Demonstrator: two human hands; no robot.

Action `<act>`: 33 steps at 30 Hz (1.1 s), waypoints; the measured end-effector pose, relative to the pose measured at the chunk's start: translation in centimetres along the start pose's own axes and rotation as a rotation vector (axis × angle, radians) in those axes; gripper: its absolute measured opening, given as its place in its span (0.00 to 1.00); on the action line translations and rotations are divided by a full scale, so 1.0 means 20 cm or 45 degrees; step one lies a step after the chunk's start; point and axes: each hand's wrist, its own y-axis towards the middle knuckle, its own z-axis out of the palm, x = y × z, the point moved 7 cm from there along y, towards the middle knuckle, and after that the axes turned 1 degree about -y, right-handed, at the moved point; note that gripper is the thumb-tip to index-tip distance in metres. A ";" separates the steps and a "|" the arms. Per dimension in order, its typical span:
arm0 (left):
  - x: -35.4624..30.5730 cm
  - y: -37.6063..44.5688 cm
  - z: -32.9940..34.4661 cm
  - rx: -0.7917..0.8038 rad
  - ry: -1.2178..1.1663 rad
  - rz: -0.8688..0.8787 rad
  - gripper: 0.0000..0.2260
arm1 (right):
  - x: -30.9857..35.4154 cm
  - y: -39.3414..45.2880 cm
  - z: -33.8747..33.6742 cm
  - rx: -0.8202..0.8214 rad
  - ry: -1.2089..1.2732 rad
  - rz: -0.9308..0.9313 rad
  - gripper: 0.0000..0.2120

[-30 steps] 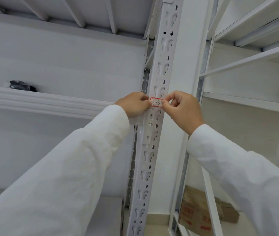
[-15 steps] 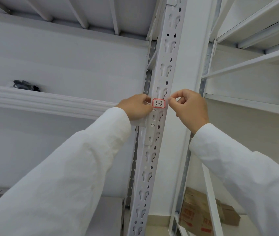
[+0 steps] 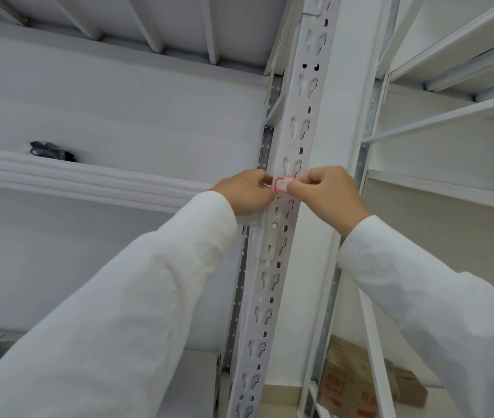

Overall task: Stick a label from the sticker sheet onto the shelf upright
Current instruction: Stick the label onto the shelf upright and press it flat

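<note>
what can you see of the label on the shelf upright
The label is a small white rectangular sticker with a red rounded border, seemingly paper. It lies flat against the slotted front of the white metal shelf upright, level with the shelf beam. The right hand covers its right part with a fingertip; the left hand sits at its left edge. Any writing is mostly hidden and unreadable.

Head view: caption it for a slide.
Both hands press a red-bordered white label onto the white slotted shelf upright.
</note>
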 end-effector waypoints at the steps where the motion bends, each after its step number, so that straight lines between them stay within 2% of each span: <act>1: 0.00 0.00 0.00 0.001 -0.004 0.002 0.17 | 0.03 0.00 -0.01 0.011 0.133 0.008 0.11; 4: -0.01 0.00 0.02 0.014 -0.012 0.048 0.20 | 0.14 -0.01 -0.03 0.068 0.367 -0.053 0.09; 6: 0.01 -0.04 0.01 -0.076 0.083 0.128 0.19 | 0.18 -0.03 0.01 0.178 0.413 -0.089 0.09; 9: 0.08 -0.25 -0.10 -0.527 0.210 0.414 0.19 | 0.18 -0.12 0.16 0.418 0.417 -0.101 0.08; 11: 0.27 -0.44 -0.12 -0.769 0.285 0.494 0.19 | 0.19 -0.19 0.29 0.564 0.404 -0.134 0.05; 13: 0.59 -0.62 -0.09 -0.824 0.350 0.322 0.18 | 0.20 -0.27 0.47 0.697 0.390 -0.147 0.02; 17: 1.20 -0.91 0.04 -0.545 0.565 -0.158 0.19 | 0.23 -0.46 0.97 1.009 0.302 -0.161 0.06; 21: 1.48 -0.98 -0.03 -0.547 0.564 -0.538 0.12 | 0.16 -0.65 1.51 1.195 0.176 -0.169 0.03; 23: 1.63 -1.00 -0.06 -0.469 0.565 -0.715 0.11 | 0.08 -0.71 1.74 1.221 0.129 -0.109 0.08; 26: 1.82 -1.06 -0.05 -0.278 0.611 -0.882 0.12 | -0.04 -0.79 2.04 1.287 0.035 -0.019 0.07; 29: 1.93 -1.11 -0.07 -0.286 0.605 -1.008 0.13 | -0.13 -0.85 2.25 1.300 -0.053 0.022 0.09; 33: 1.98 -1.09 -0.06 -0.305 0.583 -1.064 0.13 | -0.22 -0.90 2.44 1.284 -0.100 0.130 0.11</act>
